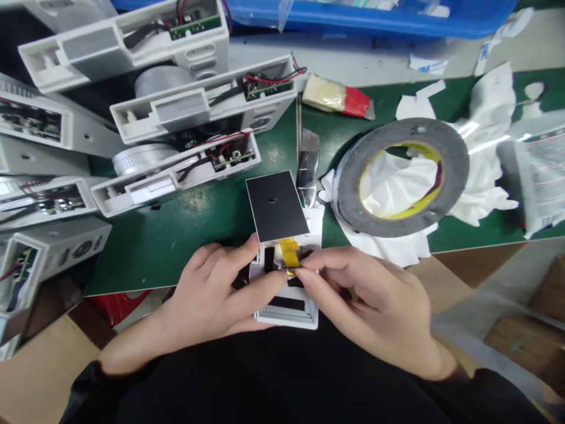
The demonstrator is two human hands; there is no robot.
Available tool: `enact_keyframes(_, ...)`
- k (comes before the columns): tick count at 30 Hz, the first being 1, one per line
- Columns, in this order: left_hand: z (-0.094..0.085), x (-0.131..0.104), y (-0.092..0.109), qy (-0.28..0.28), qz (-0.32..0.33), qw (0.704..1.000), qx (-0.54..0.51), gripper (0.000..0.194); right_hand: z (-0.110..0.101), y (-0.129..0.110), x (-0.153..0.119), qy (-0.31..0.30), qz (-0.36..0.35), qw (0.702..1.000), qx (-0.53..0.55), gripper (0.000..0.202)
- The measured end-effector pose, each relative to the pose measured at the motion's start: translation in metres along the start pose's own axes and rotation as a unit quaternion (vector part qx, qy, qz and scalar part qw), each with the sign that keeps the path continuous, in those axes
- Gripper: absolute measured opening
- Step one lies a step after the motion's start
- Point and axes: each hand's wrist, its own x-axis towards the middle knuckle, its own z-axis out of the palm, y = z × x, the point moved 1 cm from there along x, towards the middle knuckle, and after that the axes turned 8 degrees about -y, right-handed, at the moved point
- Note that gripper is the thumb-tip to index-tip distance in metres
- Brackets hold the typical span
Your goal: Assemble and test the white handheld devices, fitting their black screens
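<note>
Head view: My hands meet over an open white casing (291,318) at the near edge of a green work surface (185,227).
Hidden from sight: My fingertips cover the near end of the yellow ribbon (289,252) and much of the casing's middle; what joins there is too small to make out.
Cut off: The blue tray (353,23) runs out of frame at the far edge, a printed bag (545,176) at the right, and white housings (170,109) at the left.
Casing: White-walled and open upward, it shows dark strips inside and a recessed frame at its near end.
Screen panel: The black panel (277,206), pale-edged with a small mark near its centre, lies at the casing's far end, tilted askew; the ribbon emerges beneath its near edge.
Left hand: My left hand (220,288) spreads thumb from forefinger, thumb tip by the ribbon, forefinger at the panel's near-left corner; I cannot tell how its lower fingers grip.
Right hand: My right hand (371,300) pinches thumb and forefinger together at the ribbon's near end.
Tape roll: A large grey roll (450,171) sits to the right over crumpled white backing paper (489,171).
</note>
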Motion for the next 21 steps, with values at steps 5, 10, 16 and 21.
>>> enact_keyframes(5, 0.0014, -0.0035, 0.0005, -0.011, 0.007, 1.0, -0.017, 0.035, 0.0018, 0.0049, -0.0021, 0.02, -0.021, 0.999, -0.022, 0.005)
enact_keyframes(10, -0.0039, -0.0013, -0.0013, -0.032, 0.001, 0.999, -0.01, 0.032, 0.0044, 0.0045, 0.0, 0.037, -0.031, 0.998, -0.04, 0.008)
enact_keyframes(16, -0.0053, 0.0025, 0.0017, -0.051, 0.011, 0.999, 0.004, 0.036, 0.0048, 0.0031, 0.0023, 0.038, -0.006, 0.999, -0.036, 0.007)
enact_keyframes(21, -0.0007, -0.001, 0.0058, -0.067, -0.014, 0.998, -0.006, 0.036, 0.0045, 0.0028, 0.0047, 0.047, -0.02, 0.998, -0.048, 0.008)
